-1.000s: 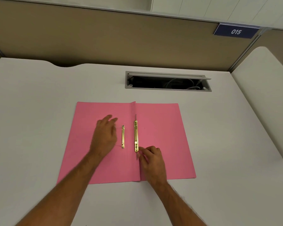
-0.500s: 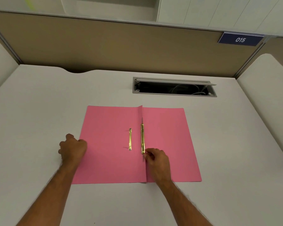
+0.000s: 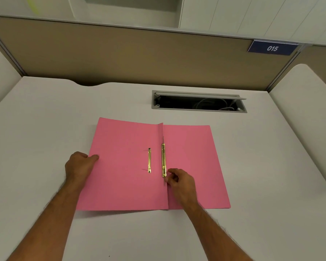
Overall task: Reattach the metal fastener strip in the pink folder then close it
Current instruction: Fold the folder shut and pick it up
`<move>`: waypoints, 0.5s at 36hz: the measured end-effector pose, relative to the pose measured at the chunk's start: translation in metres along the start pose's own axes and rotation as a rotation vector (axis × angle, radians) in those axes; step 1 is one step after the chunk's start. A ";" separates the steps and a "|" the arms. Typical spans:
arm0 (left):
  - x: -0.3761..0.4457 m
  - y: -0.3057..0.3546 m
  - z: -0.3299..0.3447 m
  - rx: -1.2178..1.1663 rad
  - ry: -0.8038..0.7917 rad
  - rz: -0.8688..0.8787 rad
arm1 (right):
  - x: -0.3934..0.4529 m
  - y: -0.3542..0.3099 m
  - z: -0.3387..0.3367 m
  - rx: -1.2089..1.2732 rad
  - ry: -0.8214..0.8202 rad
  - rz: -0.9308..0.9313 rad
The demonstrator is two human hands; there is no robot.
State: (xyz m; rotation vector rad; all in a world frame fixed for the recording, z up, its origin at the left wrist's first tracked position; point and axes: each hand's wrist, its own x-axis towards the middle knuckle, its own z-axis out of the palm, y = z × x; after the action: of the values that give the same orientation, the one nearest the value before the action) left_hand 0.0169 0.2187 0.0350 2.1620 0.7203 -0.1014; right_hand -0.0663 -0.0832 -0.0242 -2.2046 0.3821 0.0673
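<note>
Lying open and flat on the worktop [image 3: 45,129], head view: pink folder [image 3: 120,166], centre of your frame.

Item: long brass fastener strip [image 3: 164,161], along the spine fold. A shorter brass bar [image 3: 149,160] sits just beside it at 9 o'clock, on the left leaf.

Your left hand [image 3: 79,164] is curled at the folder's left edge, thumb on the card; whether it truly pinches the edge, you cannot tell. Your right hand [image 3: 179,182] is pinched at the strip's near end, at 6 o'clock.

Handling, as a judgement: thin card, light, flexes readily; the strip is springy with narrow prongs. Lift the cover by its outer edge.

Cable hatch [image 3: 199,101] at 12 o'clock.
</note>
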 end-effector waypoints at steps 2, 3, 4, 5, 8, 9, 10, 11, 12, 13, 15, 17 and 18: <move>0.004 0.004 -0.006 -0.044 -0.003 0.013 | 0.001 -0.001 0.001 -0.007 -0.007 -0.003; 0.005 0.007 -0.006 -0.066 -0.002 0.025 | 0.001 0.000 0.001 -0.014 -0.010 -0.003; 0.005 0.011 -0.013 -0.087 -0.001 0.044 | 0.001 -0.003 0.003 -0.009 -0.010 -0.006; 0.005 0.015 -0.014 -0.105 -0.004 0.065 | 0.001 -0.002 0.003 -0.012 -0.012 -0.006; 0.003 0.027 -0.019 -0.136 -0.006 0.111 | 0.002 -0.001 0.003 -0.017 -0.013 -0.013; 0.002 0.032 -0.019 -0.149 -0.010 0.119 | 0.002 0.000 0.002 -0.021 -0.013 -0.013; 0.000 0.037 -0.021 -0.165 -0.017 0.125 | 0.003 0.000 0.002 -0.024 -0.016 -0.016; -0.001 0.042 -0.022 -0.185 -0.026 0.135 | 0.003 -0.001 0.002 -0.027 -0.020 -0.014; -0.002 0.046 -0.024 -0.203 -0.035 0.147 | 0.003 -0.001 0.002 -0.026 -0.023 -0.013; -0.003 0.051 -0.027 -0.218 -0.044 0.161 | 0.003 -0.004 0.002 -0.021 -0.024 -0.012; -0.006 0.060 -0.030 -0.242 -0.066 0.180 | 0.004 -0.004 0.002 -0.015 -0.029 -0.013; -0.012 0.070 -0.032 -0.272 -0.097 0.193 | 0.005 -0.004 0.002 -0.015 -0.030 -0.017; -0.015 0.075 -0.032 -0.288 -0.113 0.200 | 0.005 -0.004 0.003 -0.013 -0.028 -0.021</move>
State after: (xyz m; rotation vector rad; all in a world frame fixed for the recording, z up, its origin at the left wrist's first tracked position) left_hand 0.0383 0.1986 0.1122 1.9226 0.4222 -0.0132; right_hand -0.0604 -0.0802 -0.0237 -2.2177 0.3445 0.0892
